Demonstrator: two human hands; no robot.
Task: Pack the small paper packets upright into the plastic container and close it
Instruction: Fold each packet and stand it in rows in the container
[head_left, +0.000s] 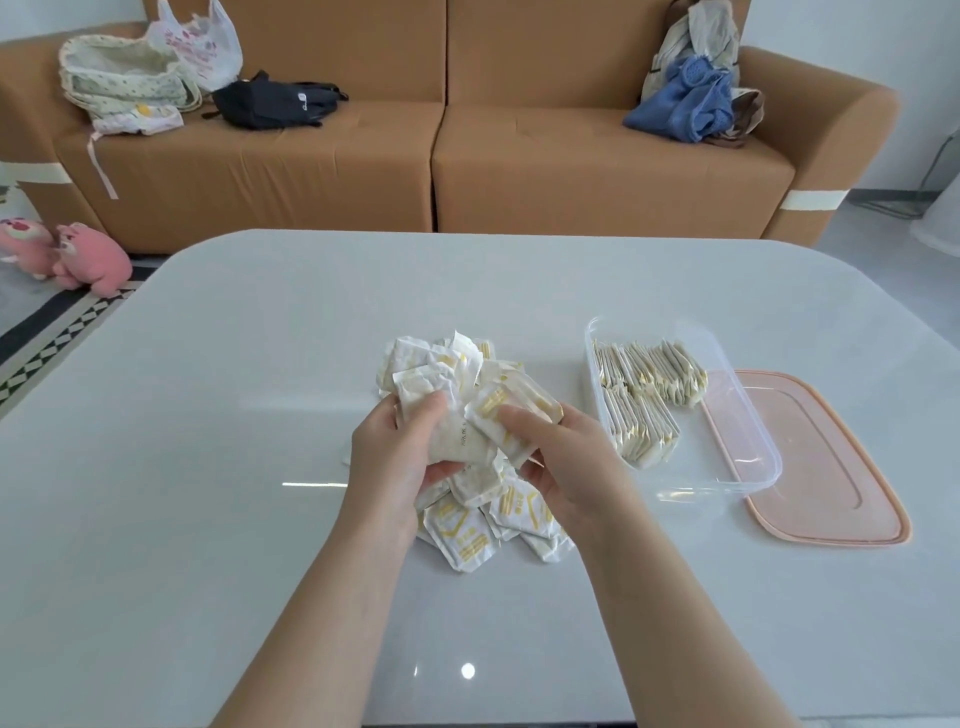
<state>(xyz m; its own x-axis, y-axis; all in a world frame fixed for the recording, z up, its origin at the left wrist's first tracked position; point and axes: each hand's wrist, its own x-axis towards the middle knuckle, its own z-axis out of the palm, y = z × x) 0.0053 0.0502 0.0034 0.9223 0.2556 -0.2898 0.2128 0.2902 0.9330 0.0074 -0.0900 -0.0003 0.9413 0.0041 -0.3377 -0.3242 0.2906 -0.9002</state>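
Both hands, left hand (402, 447) and right hand (566, 452), grip white yellow-printed paper packets (483, 426), squaring them for the clear plastic container (748, 441).

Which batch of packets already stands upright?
The rows of packets inside the clear container; the loose pile lies jumbled on the table, and the left hand and right hand grip another bunch.

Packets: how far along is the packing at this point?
Done: two rows of upright packets fill part of the container. In hand: the left hand and right hand grip a bunch above the loose pile. Left: that pile, then the lid, lying off the container.
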